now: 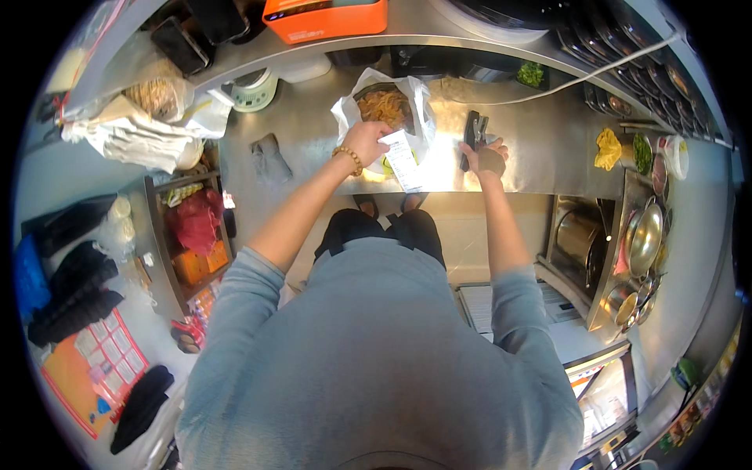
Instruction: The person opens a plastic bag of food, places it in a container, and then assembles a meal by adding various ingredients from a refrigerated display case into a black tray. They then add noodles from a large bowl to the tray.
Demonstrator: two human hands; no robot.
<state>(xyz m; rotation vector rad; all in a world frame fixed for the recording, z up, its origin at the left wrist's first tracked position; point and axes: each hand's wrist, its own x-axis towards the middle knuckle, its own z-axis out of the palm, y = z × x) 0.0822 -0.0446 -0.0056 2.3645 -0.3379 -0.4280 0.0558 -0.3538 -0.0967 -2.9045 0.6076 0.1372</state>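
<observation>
Now pinches a white paper slip (403, 160) in the left hand (365, 144), over the near side of an open white bag (343, 119) of food (384, 106) on the counter (309, 106); rests the right hand (489, 161) at a black stapler (471, 130), cannot tell whether gripping.

1. a shiny stainless-steel counter (548, 171) spans the upper part of the view.
2. above it, a long grey metal shelf (415, 33) arcs from side to side, bent by the lens.
3. an open-fronted grey metal cabinet (158, 243) stands at left; a silvery open-fronted metal cabinet (607, 274) stands at right.
4. pale beige floor (478, 227) shows just past the counter's front edge.
5. a smooth light-grey wall (697, 227) rises at far right.
6. bright, warm light glares off the counter.
</observation>
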